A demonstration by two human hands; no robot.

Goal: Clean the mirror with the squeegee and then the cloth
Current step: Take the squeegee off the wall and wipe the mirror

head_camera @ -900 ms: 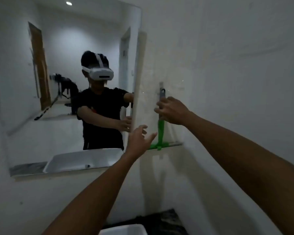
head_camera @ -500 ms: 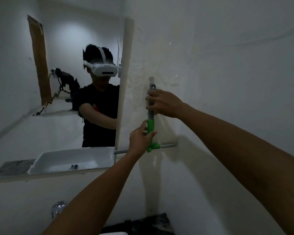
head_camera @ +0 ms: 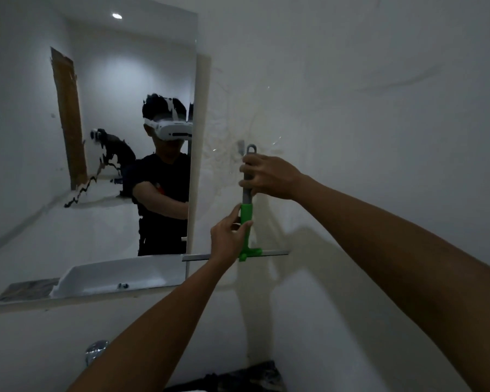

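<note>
Squeegee [head_camera: 247, 216] hangs upright against the white wall [head_camera: 365, 108] just right of centre frame, grey upper handle with a loop at the top, green lower handle, and a thin blade running crosswise at the bottom, its left end reaching to the mirror's lower right edge. The right hand [head_camera: 269, 176], coming in from the right of the frame, is curled closed around the grey part of the handle just under the loop. The left hand [head_camera: 228, 241], rising from the lower centre, has thumb and fingers pinched on the green section below it, the palm half closed. The mirror [head_camera: 102, 165] fills the upper left of the frame, beside the squeegee; it reflects a person in a dark shirt wearing a white headset, a brown door and a white basin. A chrome tap [head_camera: 95, 350] shows at the lower left, partly hidden by the left forearm. Dim light blurs the wall marks around the loop.
</note>
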